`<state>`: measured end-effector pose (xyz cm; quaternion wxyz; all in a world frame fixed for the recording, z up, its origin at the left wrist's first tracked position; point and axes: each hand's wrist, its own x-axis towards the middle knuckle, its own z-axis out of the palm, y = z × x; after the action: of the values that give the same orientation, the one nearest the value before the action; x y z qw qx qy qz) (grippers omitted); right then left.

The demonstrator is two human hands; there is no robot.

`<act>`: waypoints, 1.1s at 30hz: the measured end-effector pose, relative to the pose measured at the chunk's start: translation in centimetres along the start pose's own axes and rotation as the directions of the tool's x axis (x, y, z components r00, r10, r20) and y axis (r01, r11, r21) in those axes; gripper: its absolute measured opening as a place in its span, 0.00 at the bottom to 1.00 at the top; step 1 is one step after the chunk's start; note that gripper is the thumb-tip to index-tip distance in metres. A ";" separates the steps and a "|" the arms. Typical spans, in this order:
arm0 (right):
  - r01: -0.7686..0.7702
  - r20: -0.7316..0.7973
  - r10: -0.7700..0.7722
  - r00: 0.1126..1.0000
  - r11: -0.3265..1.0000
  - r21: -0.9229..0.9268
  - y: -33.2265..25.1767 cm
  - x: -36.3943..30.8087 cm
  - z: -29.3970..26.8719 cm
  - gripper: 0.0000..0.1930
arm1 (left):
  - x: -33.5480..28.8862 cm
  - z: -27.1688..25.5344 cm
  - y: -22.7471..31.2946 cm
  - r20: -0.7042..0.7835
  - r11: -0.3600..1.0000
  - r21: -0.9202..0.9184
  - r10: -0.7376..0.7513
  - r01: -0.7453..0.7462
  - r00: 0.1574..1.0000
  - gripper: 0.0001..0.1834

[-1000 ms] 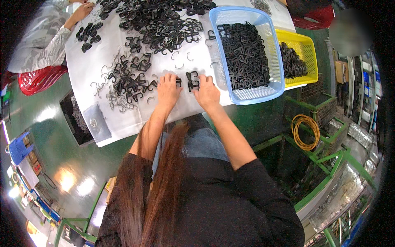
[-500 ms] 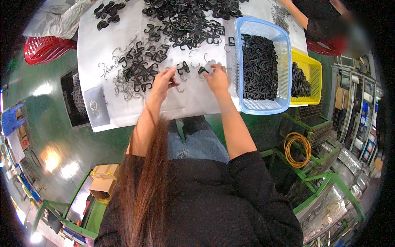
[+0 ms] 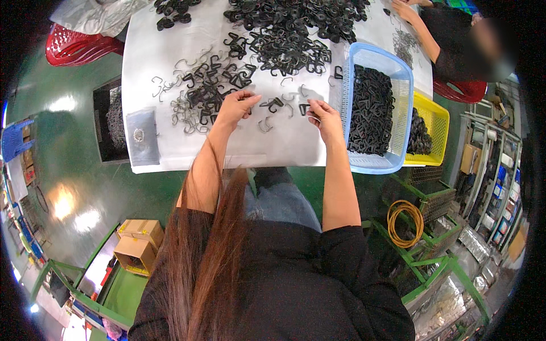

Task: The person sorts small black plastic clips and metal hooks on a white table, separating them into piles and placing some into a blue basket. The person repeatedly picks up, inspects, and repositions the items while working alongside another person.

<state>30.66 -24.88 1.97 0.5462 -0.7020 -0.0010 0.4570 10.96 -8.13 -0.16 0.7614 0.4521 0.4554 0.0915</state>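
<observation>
My left hand (image 3: 234, 109) is over the right edge of a loose pile of black hook-shaped clips (image 3: 207, 88), its thumb and fingers drawn together. Something dark shows under its fingers, too hidden to name. My right hand (image 3: 327, 120) pinches at a small black clip (image 3: 304, 109) beside the blue basket. Between the hands lie another black clip (image 3: 275, 104) and several thin metal wire hooks (image 3: 265, 124) on the white tabletop (image 3: 227, 150).
A blue basket (image 3: 410, 102) full of black clips stands at the right, with a yellow basket (image 3: 443, 122) behind it. A larger heap of black parts (image 3: 290, 48) covers the far side. A grey plate (image 3: 142, 139) lies at the left corner. Another person's hand (image 3: 405, 11) reaches in at far right.
The view has shifted, so the table appears lower and farther right. My left hand has moved leftward and away from me toward the clip pile. My right hand stays by the small clip, which has turned.
</observation>
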 end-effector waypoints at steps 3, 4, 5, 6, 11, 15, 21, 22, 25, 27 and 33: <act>-0.163 0.032 0.161 0.986 0.982 0.095 0.1 0.9 1.7 0.13 | -0.6 -0.7 -0.1 -0.234 0.824 0.565 0.220 -0.052 0.947 0.19; -0.126 0.051 0.130 0.990 0.989 -0.074 0.3 1.2 2.6 0.14 | -0.7 -0.5 -0.3 -0.263 0.779 0.621 0.306 -0.082 0.915 0.21; 0.001 0.029 0.009 1.000 0.947 -0.322 0.7 1.4 3.7 0.14 | -0.6 0.0 -0.6 -0.209 0.735 0.669 0.330 -0.112 0.920 0.21; 0.117 0.039 -0.115 0.993 0.827 -0.550 1.0 1.6 4.7 0.15 | -0.6 0.7 -1.0 -0.169 0.681 0.717 0.374 -0.147 0.912 0.21; 0.239 0.128 -0.318 0.940 0.340 -0.910 1.8 2.0 7.9 0.18 | 0.1 3.5 -2.7 0.074 0.370 0.892 0.446 -0.259 0.892 0.20; 0.236 0.207 -0.117 0.971 0.569 -0.788 -0.2 2.6 6.6 0.12 | -0.1 1.7 -2.0 0.017 0.492 0.848 0.347 -0.197 0.938 0.15; -0.103 0.220 0.214 0.952 0.898 -0.427 -2.3 2.7 4.9 0.09 | 1.0 -1.0 1.2 -0.289 0.571 0.816 0.539 -0.091 0.791 0.21; -0.127 0.256 0.224 0.940 0.929 -0.348 -2.4 2.7 4.9 0.10 | 1.6 -0.7 1.6 -0.316 0.567 0.823 0.507 -0.034 0.802 0.22; 0.276 0.237 -0.144 0.961 0.424 -0.862 -2.3 3.3 4.8 0.11 | 2.8 -0.2 2.2 -0.332 0.586 0.810 0.416 0.029 0.846 0.20; 0.124 0.173 -0.001 0.985 0.702 -0.702 -2.3 4.0 4.2 0.12 | 3.4 -0.1 2.3 -0.278 0.611 0.791 0.397 -0.026 0.875 0.17; 0.279 0.142 -0.272 0.952 0.571 -0.772 -1.3 4.4 2.6 0.15 | 3.1 -0.4 2.2 -0.351 0.629 0.778 0.413 0.016 0.840 0.18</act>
<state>32.19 -20.16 0.22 0.2490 -0.8585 -0.3114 0.3225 12.98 -4.92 -0.44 0.3426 0.7359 0.5764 0.0942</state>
